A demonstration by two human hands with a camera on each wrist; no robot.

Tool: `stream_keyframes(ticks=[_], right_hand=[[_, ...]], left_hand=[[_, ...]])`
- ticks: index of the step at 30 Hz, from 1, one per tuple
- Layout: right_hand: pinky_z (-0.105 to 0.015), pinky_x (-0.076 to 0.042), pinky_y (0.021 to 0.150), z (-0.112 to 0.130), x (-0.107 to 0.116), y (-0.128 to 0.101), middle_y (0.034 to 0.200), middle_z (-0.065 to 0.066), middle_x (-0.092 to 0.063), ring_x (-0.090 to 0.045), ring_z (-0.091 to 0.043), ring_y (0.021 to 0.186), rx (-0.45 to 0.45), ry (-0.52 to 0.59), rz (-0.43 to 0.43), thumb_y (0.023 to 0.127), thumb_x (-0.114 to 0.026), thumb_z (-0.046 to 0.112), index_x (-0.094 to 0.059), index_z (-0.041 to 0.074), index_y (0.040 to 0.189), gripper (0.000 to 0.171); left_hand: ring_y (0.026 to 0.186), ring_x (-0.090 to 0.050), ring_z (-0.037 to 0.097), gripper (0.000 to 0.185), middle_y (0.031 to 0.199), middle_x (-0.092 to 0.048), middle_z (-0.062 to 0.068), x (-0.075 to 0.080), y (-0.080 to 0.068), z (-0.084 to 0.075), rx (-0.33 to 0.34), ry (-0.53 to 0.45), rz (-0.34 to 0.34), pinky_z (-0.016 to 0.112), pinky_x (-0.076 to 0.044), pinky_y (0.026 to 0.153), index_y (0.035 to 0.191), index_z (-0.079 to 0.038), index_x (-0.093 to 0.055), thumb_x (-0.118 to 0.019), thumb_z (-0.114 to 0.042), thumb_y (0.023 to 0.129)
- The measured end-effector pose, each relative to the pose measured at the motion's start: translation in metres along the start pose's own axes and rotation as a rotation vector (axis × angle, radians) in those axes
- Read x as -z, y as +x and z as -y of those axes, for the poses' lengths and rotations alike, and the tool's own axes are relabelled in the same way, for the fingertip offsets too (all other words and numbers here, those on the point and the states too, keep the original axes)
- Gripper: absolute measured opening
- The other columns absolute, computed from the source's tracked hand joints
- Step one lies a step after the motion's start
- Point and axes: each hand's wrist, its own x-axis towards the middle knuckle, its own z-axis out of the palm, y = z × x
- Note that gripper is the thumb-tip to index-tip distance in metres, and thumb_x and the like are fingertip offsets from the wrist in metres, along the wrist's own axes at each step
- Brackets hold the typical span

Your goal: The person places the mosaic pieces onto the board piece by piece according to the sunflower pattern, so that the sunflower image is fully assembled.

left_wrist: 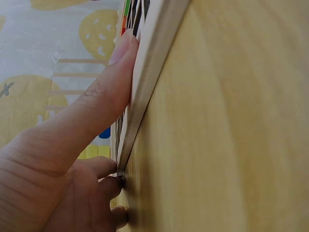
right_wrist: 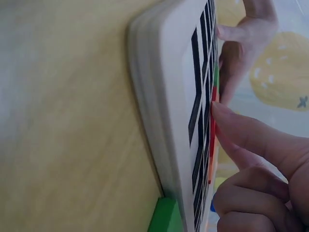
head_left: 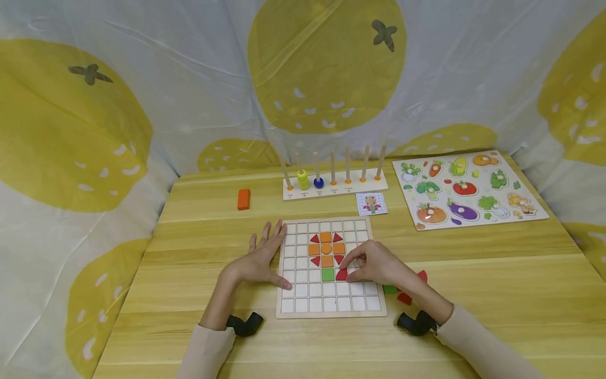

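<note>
A square wooden grid board (head_left: 330, 315) with white cells lies flat on the table. On it, an orange disc (head_left: 326, 249) sits among several orange squares (head_left: 325, 237), with red triangles (head_left: 314, 239) at the diagonals. A green square (head_left: 327, 275) lies under the lowest orange one. My right hand (head_left: 377, 263) pinches a red quarter-circle piece (head_left: 341, 275) between thumb and fingers, in the cell right of the green square. Fingers spread, my left hand (head_left: 258, 261) rests at the board's left edge, its thumb (left_wrist: 113, 79) on the rim.
More red pieces (head_left: 422, 276) and a green block (right_wrist: 165, 216) lie beside the board, partly under my right forearm. Behind it stand a pattern card (head_left: 371, 203), a peg stand (head_left: 336, 188) with yellow and blue beads, an orange block (head_left: 243, 199), and a vegetable puzzle (head_left: 473, 192).
</note>
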Motion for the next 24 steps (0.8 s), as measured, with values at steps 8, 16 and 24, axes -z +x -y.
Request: stream_keyframes(ticks=[8, 16, 24], right_hand=[[-0.022, -0.026, 0.053, -0.007, 0.024, -0.011, 0.056, 0.006, -0.034, -0.034, -0.01, 0.054, 0.007, 0.013, 0.005, 0.085, -0.086, 0.016, -0.083, 0.012, 0.105, 0.021], [-0.023, -0.026, 0.052, -0.034, 0.063, -0.033, 0.062, 0.005, -0.032, -0.033, -0.009, 0.057, -0.052, 0.004, -0.044, 0.086, -0.085, 0.019, -0.081, 0.012, 0.109, 0.024], [-0.022, -0.025, 0.05, -0.052, 0.075, -0.039, 0.06, 0.004, -0.037, -0.032, -0.007, 0.053, -0.069, 0.028, -0.017, 0.083, -0.087, 0.019, -0.08, 0.007, 0.107, 0.028]], left_hand=[[0.157, 0.029, 0.038, 0.144, 0.173, 0.021, 0.01, -0.001, 0.001, 0.002, -0.007, 0.004, -0.004, 0.069, 0.019, 0.121, 0.166, -0.008, 0.01, -0.094, -0.044, 0.072], [0.157, 0.03, 0.038, 0.143, 0.173, 0.022, 0.009, -0.002, 0.002, 0.002, -0.011, -0.006, 0.004, 0.069, 0.02, 0.121, 0.166, -0.008, 0.01, -0.093, -0.045, 0.073], [0.157, 0.03, 0.038, 0.144, 0.173, 0.022, 0.009, -0.001, 0.001, 0.002, -0.004, -0.007, 0.003, 0.069, 0.02, 0.121, 0.165, -0.008, 0.011, -0.093, -0.044, 0.073]])
